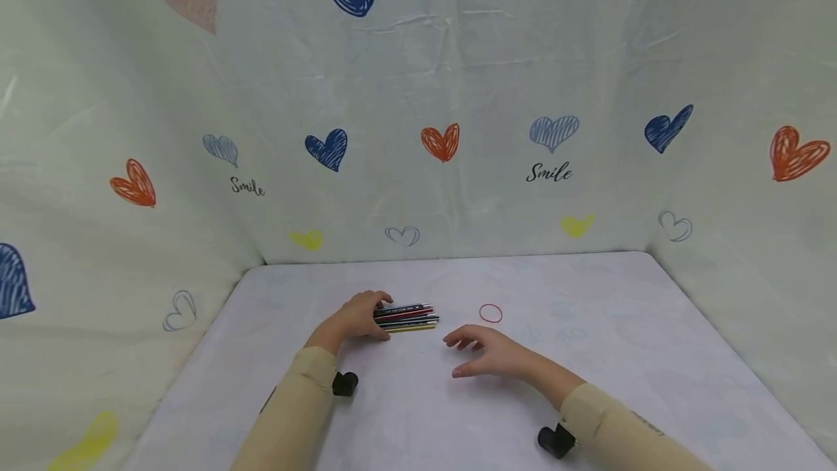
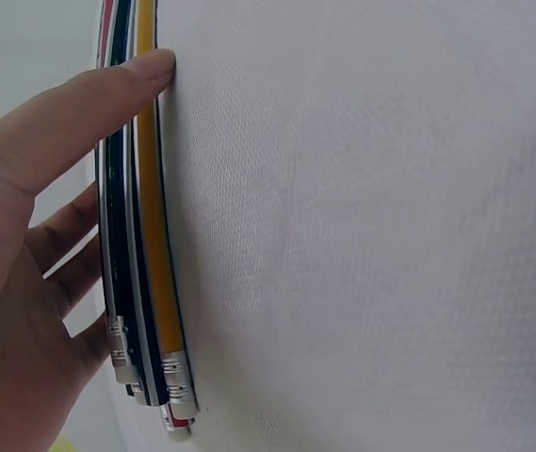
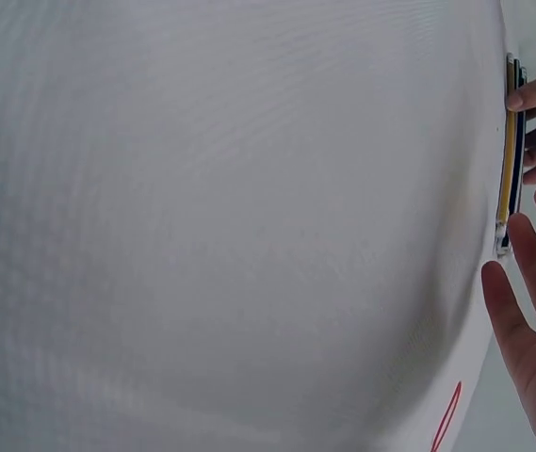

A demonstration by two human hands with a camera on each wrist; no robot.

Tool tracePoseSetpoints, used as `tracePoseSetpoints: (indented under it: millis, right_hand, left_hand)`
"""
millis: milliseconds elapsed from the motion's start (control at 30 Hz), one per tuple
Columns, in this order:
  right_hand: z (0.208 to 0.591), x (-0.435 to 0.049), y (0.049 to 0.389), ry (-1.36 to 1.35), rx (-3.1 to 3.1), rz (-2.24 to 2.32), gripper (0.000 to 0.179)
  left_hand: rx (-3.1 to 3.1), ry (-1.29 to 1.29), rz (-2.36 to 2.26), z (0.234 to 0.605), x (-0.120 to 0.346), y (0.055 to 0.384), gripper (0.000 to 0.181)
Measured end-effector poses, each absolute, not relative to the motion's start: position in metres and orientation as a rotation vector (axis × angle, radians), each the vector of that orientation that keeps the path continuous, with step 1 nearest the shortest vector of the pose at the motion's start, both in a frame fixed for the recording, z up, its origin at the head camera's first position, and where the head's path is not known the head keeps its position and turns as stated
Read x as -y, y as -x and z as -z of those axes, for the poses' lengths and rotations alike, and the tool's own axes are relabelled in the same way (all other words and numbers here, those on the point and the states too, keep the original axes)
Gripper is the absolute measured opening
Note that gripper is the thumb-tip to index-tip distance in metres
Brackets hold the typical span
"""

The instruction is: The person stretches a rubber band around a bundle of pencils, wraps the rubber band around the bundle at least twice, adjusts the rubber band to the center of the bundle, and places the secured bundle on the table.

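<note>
Several pencils (image 1: 408,317) lie side by side on the table, with dark, red and yellow barrels. My left hand (image 1: 356,317) grips the bundle at its left end, the thumb (image 2: 121,85) across the near side and the fingers on the far side. White erasers in metal bands (image 2: 175,381) show at one end of the pencils in the left wrist view. My right hand (image 1: 493,353) hovers to the right of the pencils, fingers spread and holding nothing. Just beyond it lies a thin red rubber band (image 1: 490,313), forming a loose ring.
A white cloth covers the table (image 1: 405,413). Behind and on both sides hangs a pale curtain (image 1: 484,195) printed with hearts and the word Smile. Small black wrist cameras (image 1: 345,384) sit beneath both sleeves.
</note>
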State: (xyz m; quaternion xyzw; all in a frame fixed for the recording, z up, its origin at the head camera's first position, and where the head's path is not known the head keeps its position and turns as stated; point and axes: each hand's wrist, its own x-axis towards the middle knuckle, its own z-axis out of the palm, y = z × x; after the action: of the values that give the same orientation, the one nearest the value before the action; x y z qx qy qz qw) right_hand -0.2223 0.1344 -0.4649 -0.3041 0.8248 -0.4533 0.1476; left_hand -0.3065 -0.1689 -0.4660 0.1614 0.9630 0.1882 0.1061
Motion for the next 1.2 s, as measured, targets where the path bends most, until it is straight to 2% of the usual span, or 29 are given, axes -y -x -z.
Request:
tracePoseSetpoints:
  millis: [333,1200]
  right_hand:
    - [0.468,-0.131,0.222,0.923,-2.391,1.28,0.056]
    - [0.469,-0.13,0.223,0.872,-2.388,1.273,0.056]
  left_hand:
    - [-2.734,-0.616,-0.508,0.46,0.163,0.31,0.053]
    - [-2.682,-0.575,-0.336,0.462,0.145,0.297,0.037]
